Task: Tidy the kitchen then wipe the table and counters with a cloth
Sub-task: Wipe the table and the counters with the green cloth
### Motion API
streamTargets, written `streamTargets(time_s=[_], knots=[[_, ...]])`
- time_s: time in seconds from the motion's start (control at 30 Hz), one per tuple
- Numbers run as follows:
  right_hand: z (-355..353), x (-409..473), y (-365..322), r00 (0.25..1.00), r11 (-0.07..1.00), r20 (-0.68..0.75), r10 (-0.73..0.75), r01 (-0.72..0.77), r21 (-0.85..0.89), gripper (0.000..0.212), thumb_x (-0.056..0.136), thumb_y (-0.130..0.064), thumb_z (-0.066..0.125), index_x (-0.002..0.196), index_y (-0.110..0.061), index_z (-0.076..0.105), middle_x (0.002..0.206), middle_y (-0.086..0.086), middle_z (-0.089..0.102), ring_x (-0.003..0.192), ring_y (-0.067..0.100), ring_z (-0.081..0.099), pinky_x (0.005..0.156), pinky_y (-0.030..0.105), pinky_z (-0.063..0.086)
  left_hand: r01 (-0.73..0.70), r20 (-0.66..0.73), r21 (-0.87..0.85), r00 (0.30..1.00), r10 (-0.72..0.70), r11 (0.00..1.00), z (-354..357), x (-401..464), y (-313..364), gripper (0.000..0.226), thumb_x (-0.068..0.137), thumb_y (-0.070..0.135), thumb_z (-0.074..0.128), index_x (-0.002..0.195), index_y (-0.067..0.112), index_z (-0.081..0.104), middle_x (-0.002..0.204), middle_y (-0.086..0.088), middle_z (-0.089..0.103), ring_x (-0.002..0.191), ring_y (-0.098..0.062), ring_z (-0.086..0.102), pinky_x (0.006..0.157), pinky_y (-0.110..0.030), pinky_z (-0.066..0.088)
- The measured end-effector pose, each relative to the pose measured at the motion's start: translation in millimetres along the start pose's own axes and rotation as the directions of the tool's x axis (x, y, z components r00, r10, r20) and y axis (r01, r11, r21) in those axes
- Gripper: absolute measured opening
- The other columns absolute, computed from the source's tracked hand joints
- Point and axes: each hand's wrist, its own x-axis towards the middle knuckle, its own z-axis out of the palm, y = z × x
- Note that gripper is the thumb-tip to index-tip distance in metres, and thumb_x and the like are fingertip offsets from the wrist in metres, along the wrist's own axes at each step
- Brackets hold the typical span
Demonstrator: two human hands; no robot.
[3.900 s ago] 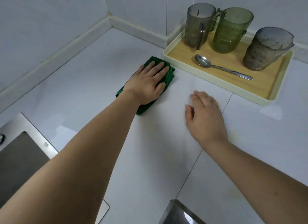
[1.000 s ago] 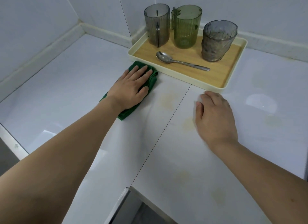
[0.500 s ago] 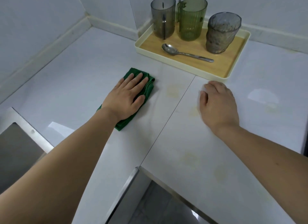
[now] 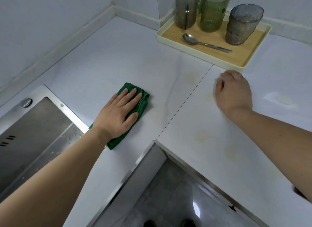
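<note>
The left hand [image 4: 118,116] lies flat on the green cloth [image 4: 135,106], with its fingers straight and pressing down; it holds nothing in a curl. The cloth sits on the white table [image 4: 101,71], just beside the steel sink [image 4: 33,125] at 9 o'clock. A moment ago the cloth was up by the tray [image 4: 249,57]; now it has slid back toward the person, well apart from the tray. So that strip of table has had one wipe, and the stroke looks like a pull from far to near. The right hand [image 4: 233,93] rests on the table near the tray's front edge, at 2 o'clock from the cloth. Its fingers bend a little and hold nothing, and it has hardly moved. Pale yellow stains [image 4: 191,76] show between the two hands and nearer the table edge at 5 o'clock, so I think more wiping is needed there. On the tray stand three cups [image 4: 211,12], and a spoon [image 4: 202,42] lies in front of them.
</note>
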Motion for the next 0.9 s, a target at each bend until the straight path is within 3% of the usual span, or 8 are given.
streamTargets(time_s=[0.27, 0.43, 0.73, 0.9], knots=[[-3.8, -5.9, -3.2, 1.000, 1.000, 0.001, 0.002, -0.002, 0.024, 0.038, 0.100, -0.022, 0.033, 0.114, 0.000, 0.061, 0.124, 0.016, 0.056, 0.116, 0.032, 0.049, 0.103, 0.038, 0.036, 0.065, -0.022, -0.019, 0.998, -0.066, 0.998, 1.3, -8.9, 19.7, 0.066, 0.090, 0.054, 0.010, 0.154, 0.036, 0.006, 0.161, 0.009, 0.003, 0.149, -0.015, -0.002, 0.120, -0.032, -0.006], [-3.4, -7.0, -4.9, 1.000, 1.000, 0.022, 0.007, -0.007, 0.009, 0.040, 0.101, -0.023, 0.031, 0.113, 0.001, 0.060, 0.124, 0.017, 0.056, 0.116, 0.034, 0.048, 0.104, 0.040, 0.036, -0.010, -0.015, 0.010, 1.000, 0.010, 1.000, 8.2, -32.7, 47.5, 0.063, 0.094, 0.052, 0.013, 0.154, 0.036, 0.005, 0.161, 0.010, 0.002, 0.149, -0.014, -0.005, 0.121, -0.036, -0.004], [-1.0, -5.9, -4.4, 0.999, 0.999, 0.017, 0.037, -0.037, 0.018, 0.039, 0.101, -0.023, 0.031, 0.105, 0.002, 0.060, 0.116, 0.019, 0.058, 0.111, 0.035, 0.051, 0.101, 0.043, 0.038, -0.003, -0.010, 0.002, 1.000, 0.003, 1.000, 6.6, -24.3, 52.9, 0.064, 0.093, 0.051, 0.016, 0.154, 0.036, 0.005, 0.162, 0.008, 0.003, 0.149, -0.013, -0.006, 0.121, -0.037, -0.003], [-1.0, -5.9, -5.1, 0.999, 0.998, 0.010, 0.051, -0.051, 0.029, 0.052, 0.096, -0.031, 0.018, 0.102, 0.000, 0.060, 0.111, 0.017, 0.059, 0.107, 0.034, 0.052, 0.098, 0.042, 0.040, 0.014, -0.022, -0.018, 1.000, -0.014, 1.000, 4.3, -2.8, 56.5, 0.065, 0.092, 0.051, 0.015, 0.154, 0.037, 0.005, 0.162, 0.009, 0.003, 0.149, -0.013, -0.005, 0.120, -0.034, -0.006]])
